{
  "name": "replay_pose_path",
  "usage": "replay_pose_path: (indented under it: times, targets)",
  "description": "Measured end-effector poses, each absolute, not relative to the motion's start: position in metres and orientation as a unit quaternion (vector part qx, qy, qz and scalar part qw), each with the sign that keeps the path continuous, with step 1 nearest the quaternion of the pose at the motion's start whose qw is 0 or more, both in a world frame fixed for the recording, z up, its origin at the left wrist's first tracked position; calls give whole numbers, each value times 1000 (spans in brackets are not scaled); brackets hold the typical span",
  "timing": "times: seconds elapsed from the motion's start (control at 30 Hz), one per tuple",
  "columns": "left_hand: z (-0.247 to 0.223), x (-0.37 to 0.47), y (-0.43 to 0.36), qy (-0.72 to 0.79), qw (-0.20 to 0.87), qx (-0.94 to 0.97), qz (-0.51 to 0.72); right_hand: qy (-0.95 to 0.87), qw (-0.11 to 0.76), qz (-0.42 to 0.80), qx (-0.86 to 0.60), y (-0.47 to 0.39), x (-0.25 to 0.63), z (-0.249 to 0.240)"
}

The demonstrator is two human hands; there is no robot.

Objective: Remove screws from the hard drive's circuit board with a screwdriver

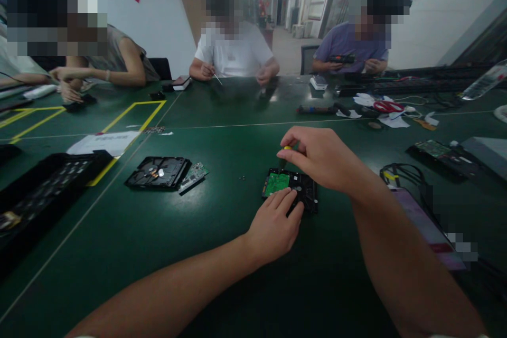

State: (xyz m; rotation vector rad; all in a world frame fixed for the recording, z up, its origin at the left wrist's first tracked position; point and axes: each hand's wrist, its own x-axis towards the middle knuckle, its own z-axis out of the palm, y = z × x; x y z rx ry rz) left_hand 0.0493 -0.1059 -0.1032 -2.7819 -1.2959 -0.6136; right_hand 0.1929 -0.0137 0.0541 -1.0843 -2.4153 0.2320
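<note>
A hard drive (311, 188) lies on the green table in front of me, its green circuit board (276, 185) facing up. Across its near side rests my left hand (277, 222), fingers spread on its upper face and not wrapped around it. Above the far edge, my right hand (320, 156) pinches a small screwdriver with a yellow end (287, 148). Its dark shaft points down at the board's far edge; the tip is too small to make out. A few tiny screws (242, 177) lie left of the drive.
Another hard drive (158, 171) and a loose circuit board (194, 177) lie to the left, near a black tray (51, 190). At right are a phone (428, 227), cables and another drive (439, 156). Red-handled scissors (389, 107) lie farther back. Several people sit opposite.
</note>
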Motion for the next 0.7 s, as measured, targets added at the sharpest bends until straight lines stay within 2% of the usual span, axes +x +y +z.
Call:
replay_pose_path:
  times: [0.27,0.7]
  targets:
    - [-101,49,-106,-414,7,-889,-198,-889,247,59,-381,-10,193,52]
    - [-102,50,-106,-413,12,-887,-206,-895,258,84,-352,-10,190,52]
